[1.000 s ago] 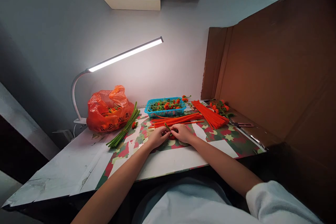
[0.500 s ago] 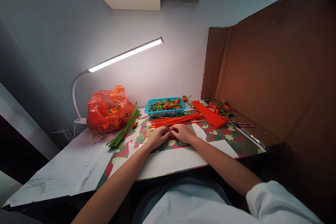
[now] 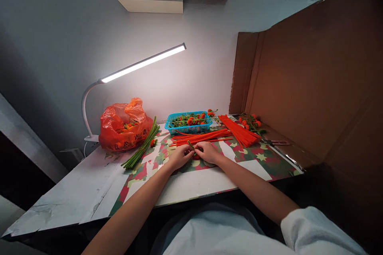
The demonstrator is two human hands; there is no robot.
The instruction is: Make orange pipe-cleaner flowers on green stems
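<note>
Over the patterned tabletop [image 3: 257, 156], a green stem [image 3: 190, 144] juts from between pinched fingers [image 3: 200, 152].

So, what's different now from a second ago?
Nothing that I can clearly see: nothing was picked up or let go. The left hand and right hand are still at the green stem. The bag, basket and lamp stayed put too.
</note>
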